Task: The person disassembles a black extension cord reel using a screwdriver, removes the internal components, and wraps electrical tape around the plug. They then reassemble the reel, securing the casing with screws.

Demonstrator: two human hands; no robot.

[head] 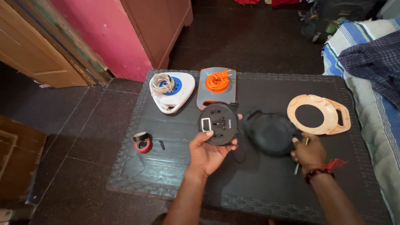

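Note:
My left hand [208, 152] holds up a round black socket plate [218, 123] with several outlets and a small white-framed part on its face. My right hand [310, 153] grips a thin tool, likely a screwdriver [301, 155], and rests against the edge of a round black reel housing [271, 133] lying on the dark woven table [166, 175]. A black cord runs between the plate and the housing.
On the table: a white and blue cord reel with pale cable [171, 91], a grey and orange reel with orange cable [217, 85], a beige ring-shaped cover [318, 113], tape rolls [143, 142], small screws [162, 145]. A bed with striped cloth [366, 62] stands right.

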